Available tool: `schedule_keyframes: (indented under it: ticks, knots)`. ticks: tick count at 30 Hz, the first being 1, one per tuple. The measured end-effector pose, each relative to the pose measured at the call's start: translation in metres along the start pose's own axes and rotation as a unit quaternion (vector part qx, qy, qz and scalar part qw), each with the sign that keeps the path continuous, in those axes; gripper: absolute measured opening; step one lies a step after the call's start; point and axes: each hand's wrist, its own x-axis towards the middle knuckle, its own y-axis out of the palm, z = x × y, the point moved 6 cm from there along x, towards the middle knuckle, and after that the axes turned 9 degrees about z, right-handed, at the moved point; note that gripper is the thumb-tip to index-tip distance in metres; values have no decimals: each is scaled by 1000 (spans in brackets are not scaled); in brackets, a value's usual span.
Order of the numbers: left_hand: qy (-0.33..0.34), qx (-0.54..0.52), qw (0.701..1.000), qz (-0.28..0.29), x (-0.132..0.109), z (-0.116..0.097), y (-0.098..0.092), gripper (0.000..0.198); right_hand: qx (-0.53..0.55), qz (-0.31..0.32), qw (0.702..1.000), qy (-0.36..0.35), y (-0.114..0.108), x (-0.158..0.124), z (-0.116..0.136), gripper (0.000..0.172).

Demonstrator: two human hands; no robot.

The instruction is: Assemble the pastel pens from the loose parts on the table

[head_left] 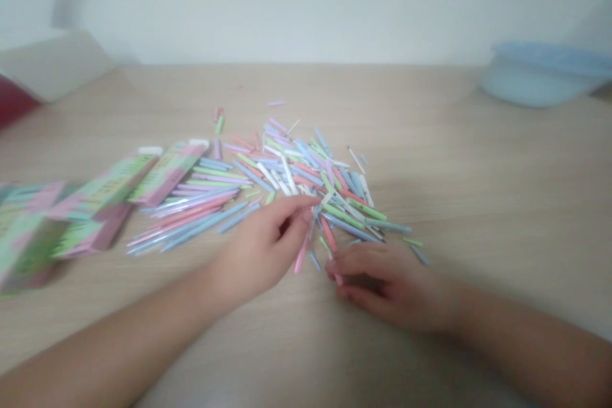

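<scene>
A loose heap of slim pen parts (287, 169) in pink, green, blue, purple and white lies mid-table. My left hand (268, 239) reaches over the near side of the heap, thumb and forefinger closed together; blur hides what is between them. Just to its right, my right hand (387, 280) pinches a thin pink pen piece (338, 278) close to the tabletop. A red-pink pen barrel (329, 234) lies just beyond those fingertips. Left of the heap, several longer pens (191, 223) with clear ends lie side by side, nearest my left hand.
Printed pink-and-green cartons (169, 172) lie at the left, some overlapping. A white and red box (57, 64) stands at the back left. At the back right is a light-blue basin (540, 76). A wall rises behind the wooden table (430, 140).
</scene>
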Motion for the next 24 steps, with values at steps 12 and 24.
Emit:
schedule_keyframes:
  ticks: [12, 24]
  knots:
    - [-150, -313, 938, 14, 1, 21, 22, 38, -95, 5, 983, -155, 3, -2, 36, 25]
    - [-151, -336, 929, 37, 0, 20, 29, 31, -68, 30, 992, -106, 3, 0, 31, 19]
